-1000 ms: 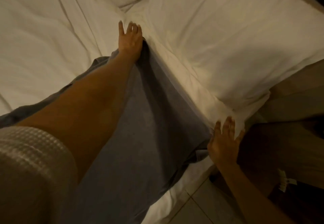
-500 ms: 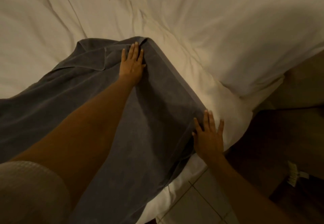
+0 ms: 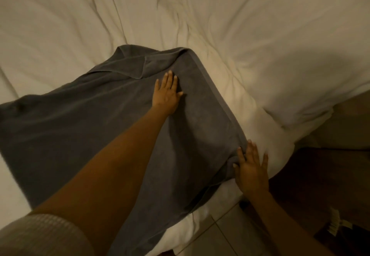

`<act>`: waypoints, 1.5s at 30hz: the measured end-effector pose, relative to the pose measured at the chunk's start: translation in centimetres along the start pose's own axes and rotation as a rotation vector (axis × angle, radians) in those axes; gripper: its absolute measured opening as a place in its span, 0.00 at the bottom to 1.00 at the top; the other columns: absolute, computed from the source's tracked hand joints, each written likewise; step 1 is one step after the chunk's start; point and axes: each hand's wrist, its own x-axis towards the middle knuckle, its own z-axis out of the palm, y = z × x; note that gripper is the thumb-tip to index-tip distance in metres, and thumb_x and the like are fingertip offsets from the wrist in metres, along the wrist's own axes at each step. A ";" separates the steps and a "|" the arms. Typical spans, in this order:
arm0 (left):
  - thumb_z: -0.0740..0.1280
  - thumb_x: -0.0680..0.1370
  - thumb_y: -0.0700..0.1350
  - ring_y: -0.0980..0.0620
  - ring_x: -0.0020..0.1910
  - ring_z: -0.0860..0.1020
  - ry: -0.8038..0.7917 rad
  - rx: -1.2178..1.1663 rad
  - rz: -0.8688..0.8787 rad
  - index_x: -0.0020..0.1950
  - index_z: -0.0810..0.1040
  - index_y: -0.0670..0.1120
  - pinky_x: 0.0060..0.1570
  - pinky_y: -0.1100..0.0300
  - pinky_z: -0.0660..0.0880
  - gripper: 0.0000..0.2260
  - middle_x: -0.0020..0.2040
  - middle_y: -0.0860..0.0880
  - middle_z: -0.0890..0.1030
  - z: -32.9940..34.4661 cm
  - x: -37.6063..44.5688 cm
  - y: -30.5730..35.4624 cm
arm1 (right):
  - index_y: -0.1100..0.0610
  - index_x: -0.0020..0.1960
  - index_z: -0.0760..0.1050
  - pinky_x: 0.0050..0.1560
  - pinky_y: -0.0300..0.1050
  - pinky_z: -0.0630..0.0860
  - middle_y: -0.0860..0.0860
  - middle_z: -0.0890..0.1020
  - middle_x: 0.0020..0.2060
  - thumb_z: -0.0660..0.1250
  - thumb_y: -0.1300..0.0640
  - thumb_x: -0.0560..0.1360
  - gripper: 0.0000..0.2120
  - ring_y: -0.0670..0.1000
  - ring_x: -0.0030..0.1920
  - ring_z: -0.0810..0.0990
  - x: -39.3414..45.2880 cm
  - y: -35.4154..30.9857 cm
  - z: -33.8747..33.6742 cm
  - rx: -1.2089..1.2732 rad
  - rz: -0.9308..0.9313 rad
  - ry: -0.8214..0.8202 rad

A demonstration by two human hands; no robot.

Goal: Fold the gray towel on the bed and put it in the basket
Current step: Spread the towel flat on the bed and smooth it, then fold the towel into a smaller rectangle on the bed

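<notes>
Where writing goes: no brand, label or lettering can be read; a small pale tag-like thing [image 3: 335, 223] sits at the lower right, too blurred to make out
Gray towel [image 3: 84, 127]: spread across the near side of the white bed [image 3: 260, 35], its far corner turned back on itself in a small flap
Towel edges: the hemmed right edge runs diagonally down to the bed's corner; the near end drapes over the bed's side toward the tiled floor [image 3: 226, 237]
Left hand [image 3: 167, 93]: fingers straight, palm flat on the towel near the far corner
Right hand [image 3: 251, 167]: fingers extended, flat on the towel's lower right corner at the bed's edge, holding nothing
Open room: wrinkled white bedding beyond and left of the towel
</notes>
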 end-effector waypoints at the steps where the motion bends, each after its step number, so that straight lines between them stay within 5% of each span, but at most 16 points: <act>1: 0.48 0.83 0.56 0.47 0.78 0.41 -0.003 -0.037 -0.023 0.78 0.45 0.43 0.75 0.47 0.41 0.29 0.79 0.44 0.42 0.4 -1.1 -0.2 | 0.57 0.74 0.60 0.71 0.65 0.45 0.61 0.54 0.76 0.63 0.50 0.76 0.29 0.60 0.76 0.51 0.0 -0.2 -0.3 0.001 -0.017 0.020; 5: 0.50 0.82 0.56 0.48 0.79 0.45 -0.072 -0.122 -0.022 0.79 0.47 0.44 0.75 0.48 0.45 0.29 0.79 0.45 0.45 3.3 -6.6 -0.7 | 0.52 0.77 0.45 0.73 0.60 0.40 0.57 0.39 0.77 0.51 0.50 0.81 0.28 0.56 0.76 0.38 0.1 -0.9 -1.2 -0.011 -0.089 -0.093; 12: 0.51 0.81 0.59 0.50 0.79 0.45 -0.200 -0.255 -0.166 0.79 0.44 0.46 0.76 0.49 0.46 0.32 0.79 0.47 0.44 10.8 -18.9 0.9 | 0.50 0.71 0.63 0.73 0.61 0.42 0.56 0.42 0.77 0.59 0.49 0.78 0.22 0.56 0.76 0.39 -1.6 0.4 0.0 -0.083 -0.152 -0.084; 17: 0.29 0.63 0.76 0.51 0.78 0.46 -0.148 -0.308 -0.221 0.79 0.45 0.48 0.75 0.52 0.44 0.51 0.79 0.48 0.45 14.6 -26.3 4.3 | 0.50 0.73 0.61 0.72 0.63 0.46 0.60 0.46 0.77 0.62 0.49 0.77 0.25 0.59 0.77 0.45 -1.1 2.2 1.4 -0.131 -0.374 -0.017; 20: 0.35 0.66 0.74 0.52 0.78 0.43 -0.092 -0.368 -0.293 0.79 0.43 0.49 0.74 0.55 0.40 0.47 0.79 0.50 0.42 17.1 -28.9 6.1 | 0.55 0.62 0.76 0.70 0.67 0.56 0.62 0.58 0.74 0.72 0.55 0.70 0.21 0.62 0.74 0.58 -0.3 2.6 2.7 -0.101 -0.558 0.068; 23: 0.42 0.68 0.75 0.53 0.78 0.43 -0.024 -0.379 -0.341 0.78 0.41 0.50 0.75 0.54 0.41 0.45 0.79 0.50 0.42 19.2 -30.6 7.0 | 0.55 0.61 0.75 0.72 0.64 0.50 0.60 0.55 0.76 0.70 0.55 0.72 0.18 0.59 0.76 0.53 0.3 3.1 4.2 -0.081 -0.606 0.100; 27: 0.43 0.66 0.77 0.50 0.78 0.45 0.047 -0.389 -0.375 0.78 0.40 0.48 0.75 0.52 0.43 0.49 0.79 0.48 0.43 21.0 -31.5 7.3 | 0.58 0.54 0.79 0.70 0.65 0.55 0.62 0.61 0.74 0.74 0.51 0.68 0.17 0.61 0.74 0.59 1.0 5.0 5.5 -0.048 -0.596 0.234; 32: 0.54 0.72 0.70 0.49 0.78 0.46 0.120 -0.431 -0.425 0.79 0.43 0.46 0.75 0.50 0.45 0.44 0.79 0.47 0.45 21.7 -31.8 8.0 | 0.59 0.45 0.79 0.70 0.64 0.56 0.61 0.63 0.73 0.73 0.59 0.69 0.07 0.62 0.73 0.61 -0.1 8.3 6.6 0.041 -0.605 0.359; 37: 0.55 0.80 0.59 0.49 0.78 0.47 0.138 -0.387 -0.511 0.78 0.44 0.45 0.76 0.52 0.46 0.34 0.79 0.46 0.45 22.0 -33.7 7.2 | 0.59 0.44 0.79 0.69 0.63 0.57 0.61 0.64 0.73 0.72 0.64 0.66 0.07 0.63 0.73 0.60 -1.0 10.2 6.5 0.027 -0.518 0.403; 45: 0.60 0.78 0.59 0.47 0.78 0.47 0.071 -0.333 -0.517 0.78 0.45 0.44 0.76 0.51 0.48 0.38 0.79 0.44 0.45 22.9 -37.6 4.3 | 0.61 0.47 0.78 0.70 0.66 0.54 0.63 0.63 0.73 0.70 0.63 0.66 0.09 0.64 0.72 0.58 -1.9 11.6 6.6 0.011 -0.407 0.439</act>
